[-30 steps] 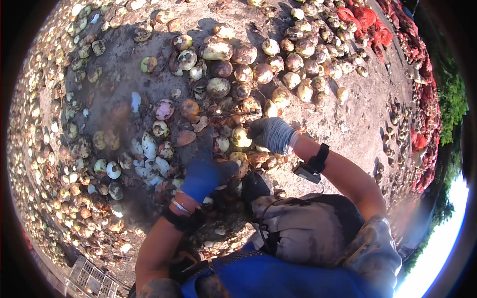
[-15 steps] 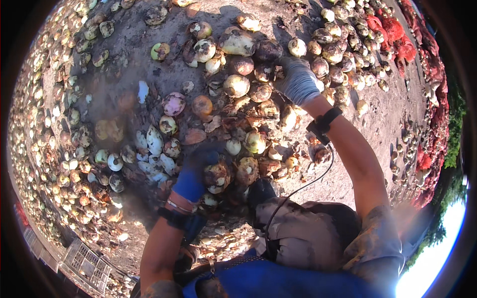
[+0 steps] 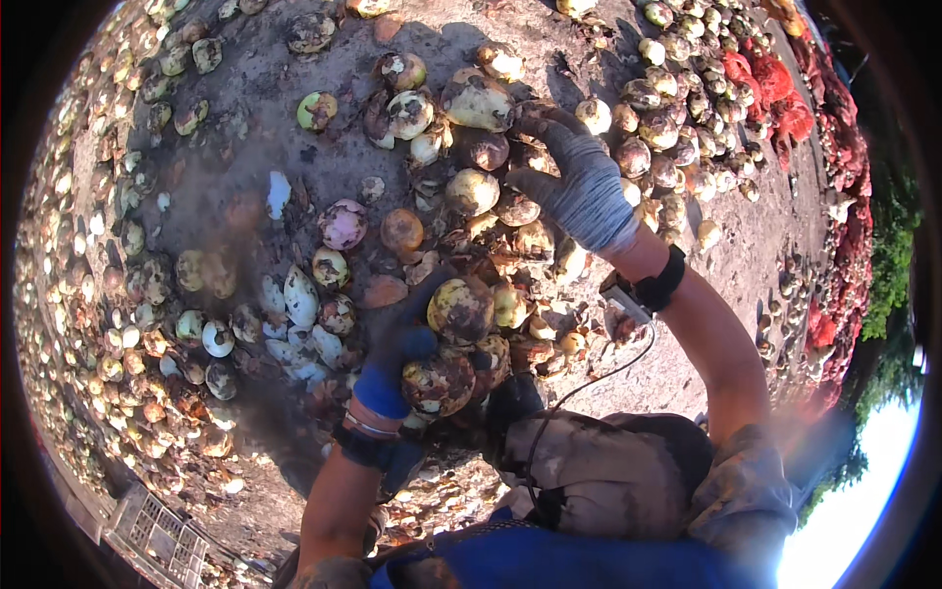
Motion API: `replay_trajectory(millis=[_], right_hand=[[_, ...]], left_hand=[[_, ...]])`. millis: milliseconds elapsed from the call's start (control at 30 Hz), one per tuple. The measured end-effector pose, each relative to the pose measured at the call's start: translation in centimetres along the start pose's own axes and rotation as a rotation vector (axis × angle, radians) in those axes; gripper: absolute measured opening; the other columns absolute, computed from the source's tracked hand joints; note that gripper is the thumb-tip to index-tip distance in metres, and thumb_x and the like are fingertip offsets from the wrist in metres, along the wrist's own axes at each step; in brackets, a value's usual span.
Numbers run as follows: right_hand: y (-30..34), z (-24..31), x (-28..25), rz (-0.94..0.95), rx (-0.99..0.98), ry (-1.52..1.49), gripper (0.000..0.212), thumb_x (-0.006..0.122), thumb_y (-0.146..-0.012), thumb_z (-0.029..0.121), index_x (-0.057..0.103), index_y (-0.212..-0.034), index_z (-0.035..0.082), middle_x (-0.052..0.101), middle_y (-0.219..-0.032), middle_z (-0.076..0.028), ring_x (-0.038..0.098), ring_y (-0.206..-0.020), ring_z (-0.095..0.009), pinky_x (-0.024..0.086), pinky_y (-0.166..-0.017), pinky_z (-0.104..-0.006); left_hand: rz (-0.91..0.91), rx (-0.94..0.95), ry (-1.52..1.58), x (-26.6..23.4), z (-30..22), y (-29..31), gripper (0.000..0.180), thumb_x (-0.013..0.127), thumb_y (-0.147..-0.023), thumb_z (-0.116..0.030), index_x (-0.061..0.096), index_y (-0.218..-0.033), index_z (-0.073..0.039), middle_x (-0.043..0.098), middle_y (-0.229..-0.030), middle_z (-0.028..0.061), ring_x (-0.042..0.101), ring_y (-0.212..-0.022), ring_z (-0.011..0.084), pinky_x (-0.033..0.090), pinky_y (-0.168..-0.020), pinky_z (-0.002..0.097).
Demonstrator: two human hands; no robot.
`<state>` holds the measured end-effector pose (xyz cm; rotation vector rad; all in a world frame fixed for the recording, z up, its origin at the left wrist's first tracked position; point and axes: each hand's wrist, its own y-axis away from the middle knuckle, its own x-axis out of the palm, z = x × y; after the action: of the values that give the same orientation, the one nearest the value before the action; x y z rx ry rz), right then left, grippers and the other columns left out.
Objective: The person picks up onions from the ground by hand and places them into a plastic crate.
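Observation:
My left hand [image 3: 397, 344], in a dark and blue glove, is closed round onions held low near my knee. One scorched brown onion [image 3: 439, 381] sits against its palm. A larger yellow-brown onion [image 3: 460, 310] rests by its fingertips, above the first. My right hand [image 3: 579, 187], in a grey-white glove, reaches over the pile with its thumb and fingers apart. Its fingertips are near a pale, dirty long onion [image 3: 477, 100], and its thumb is beside a round yellow onion [image 3: 472, 192]. What lies beneath the right fingers is partly hidden.
Onions and dry skins cover the soil. White peeled layers [image 3: 301, 297] lie left of my left hand. Red mesh sacks [image 3: 773, 80] line the far right. A plastic crate [image 3: 157, 535] stands at lower left. A cable [image 3: 608, 378] runs from my right wrist.
My right hand has drawn back slightly toward me, its fingers spreading. The larger yellow-brown onion now shows at my left hand, above the scorched one. The left hand has shifted slightly.

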<state>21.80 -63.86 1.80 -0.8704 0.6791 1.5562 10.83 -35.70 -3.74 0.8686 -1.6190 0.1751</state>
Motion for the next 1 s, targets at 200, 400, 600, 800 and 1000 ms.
replay_trajectory(millis=[200, 400, 600, 800, 1000], right_hand=[[-7.0, -5.5, 2.5, 0.157, 0.172, 0.276, 0.055, 0.078, -0.075, 0.025, 0.063, -0.125, 0.008, 0.064, -0.115, -0.023, 0.063, -0.109, -0.039, 0.051, -0.094, -0.0423], [-3.8, -8.4, 0.2, -0.194, 0.625, -1.045, 0.048, 0.067, -0.085, 0.017, 0.059, -0.127, -0.002, 0.068, -0.116, -0.017, 0.067, -0.101, -0.034, 0.055, -0.088, -0.0466], [-2.6, 4.5, -0.7, 0.366, 0.685, -1.928, 0.059, 0.061, -0.091, 0.045, 0.056, -0.134, 0.005, 0.061, -0.135, -0.017, 0.059, -0.123, -0.037, 0.043, -0.107, -0.0578], [-2.8, 13.8, 0.6, 0.684, 0.639, -1.65, 0.061, 0.07, -0.088, 0.044, 0.058, -0.128, 0.0, 0.066, -0.124, -0.02, 0.066, -0.111, -0.035, 0.053, -0.099, -0.0513], [-1.5, 26.9, 3.6, 0.837, 0.868, -1.165, 0.057, 0.064, -0.088, 0.044, 0.06, -0.125, 0.0, 0.068, -0.114, -0.016, 0.066, -0.103, -0.033, 0.055, -0.094, -0.0485]], left_hand=[[-0.069, -0.06, -0.244, 3.4, -4.9, 2.4, 0.088, 0.068, -0.076, -0.017, 0.032, -0.155, -0.002, 0.051, -0.144, 0.0167, 0.056, -0.128, 0.0285, 0.05, -0.106, 0.0421], [-0.214, -0.347, -0.548, 7.3, -14.3, 8.0, 0.091, 0.06, -0.066, -0.01, 0.034, -0.153, 0.001, 0.051, -0.146, 0.0172, 0.052, -0.133, 0.0264, 0.04, -0.114, 0.0377], [-0.522, -0.024, -0.477, 10.9, -20.5, 18.0, 0.079, 0.049, -0.074, 0.003, 0.035, -0.152, 0.002, 0.059, -0.134, 0.0205, 0.064, -0.115, 0.0275, 0.054, -0.097, 0.0352], [-0.271, 0.289, -0.362, 2.7, -21.7, 25.0, 0.088, 0.067, -0.081, -0.017, 0.025, -0.157, -0.004, 0.048, -0.147, 0.0189, 0.057, -0.126, 0.0312, 0.053, -0.102, 0.0444], [-0.157, 0.677, -0.047, -4.6, -16.7, 33.7, 0.074, 0.058, -0.088, -0.013, 0.031, -0.156, -0.005, 0.046, -0.151, 0.0133, 0.054, -0.128, 0.0181, 0.048, -0.104, 0.0314]])
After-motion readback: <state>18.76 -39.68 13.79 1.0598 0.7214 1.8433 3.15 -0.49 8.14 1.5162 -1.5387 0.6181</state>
